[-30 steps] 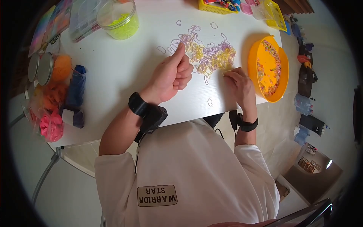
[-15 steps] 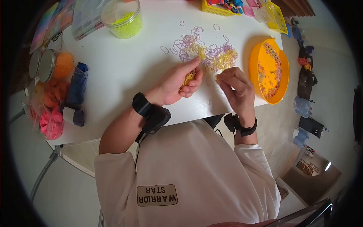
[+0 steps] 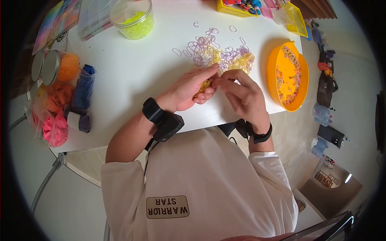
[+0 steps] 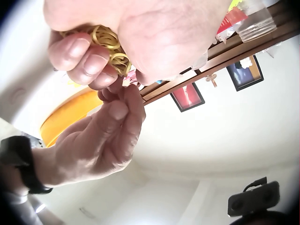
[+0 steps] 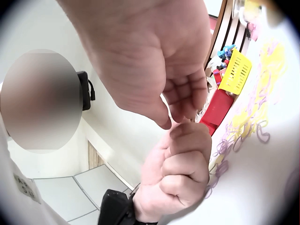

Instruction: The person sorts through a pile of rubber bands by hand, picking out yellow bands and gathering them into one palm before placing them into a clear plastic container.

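A white table (image 3: 120, 100) is spread across the upper half of the head view, with both bent arms held out over its near edge. At lower centre, the white shirt (image 3: 209, 172) is seen nearest, and here at mid-frame it's all about the hands.

The left hand (image 3: 189, 90) is turned palm inward, its thumb laid straight toward the upper right, its fingers curled underneath. A clump of yellow bands (image 3: 206, 85) is gripped in that palm; in the left wrist view, loops are squeezed out between fingertips and palm.

From the right, the right hand (image 3: 249, 98) is arched over, its knuckles raised, its fingertips set against the left hand's fingers. Its thumb and forefinger are held narrowly together; whether a band is pinched between them cannot be told.

Just beyond, at upper centre, a loose pile of purple and yellow bands (image 3: 243, 62) is spread out, a few single loops scattered around it. On the right side, an orange tray (image 3: 272, 80) is dotted with small coloured pieces. Bright green bits are held in a clear tub (image 3: 134, 25) at upper left, and a yellow basket (image 3: 233, 11) is cut off by the top edge. Farthest off, in the left wrist view, a red picture (image 4: 187, 97) is mounted on the wall.
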Demonstrator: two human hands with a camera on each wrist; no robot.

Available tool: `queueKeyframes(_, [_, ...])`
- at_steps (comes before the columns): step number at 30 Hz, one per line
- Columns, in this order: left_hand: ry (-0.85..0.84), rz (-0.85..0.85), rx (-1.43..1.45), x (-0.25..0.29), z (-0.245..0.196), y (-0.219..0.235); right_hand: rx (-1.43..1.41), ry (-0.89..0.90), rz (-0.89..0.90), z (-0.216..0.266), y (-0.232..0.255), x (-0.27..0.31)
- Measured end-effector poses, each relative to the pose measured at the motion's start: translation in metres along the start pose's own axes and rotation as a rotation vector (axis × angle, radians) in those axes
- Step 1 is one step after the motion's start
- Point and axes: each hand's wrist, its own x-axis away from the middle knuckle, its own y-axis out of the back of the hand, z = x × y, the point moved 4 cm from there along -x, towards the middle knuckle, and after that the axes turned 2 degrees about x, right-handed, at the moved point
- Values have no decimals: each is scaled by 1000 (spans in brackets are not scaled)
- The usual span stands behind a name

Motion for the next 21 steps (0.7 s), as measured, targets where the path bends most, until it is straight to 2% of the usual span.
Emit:
queueKeyframes(3, [-60, 20, -10, -1, -2, 4, -32, -61, -100, -17, 17, 10])
queueKeyframes(6, [-97, 17, 7, -1, -4, 6, 180, -317, -196, -41, 31, 24])
queueKeyframes(10, [-118, 0, -22, 3, -10, 1, 178, -454, -162, -73, 32, 41])
queueKeyframes(16, [-91, -65, -8, 4, -12, -3, 224, -335, -47, -75, 14, 45])
queueKeyframes(19, [-130, -13, -16, 1, -9, 3, 238, -356, -38, -80, 10, 46])
queueKeyframes(21, [-91, -32, 41, -1, -7, 6, 254, -341, -45, -80, 9, 45])
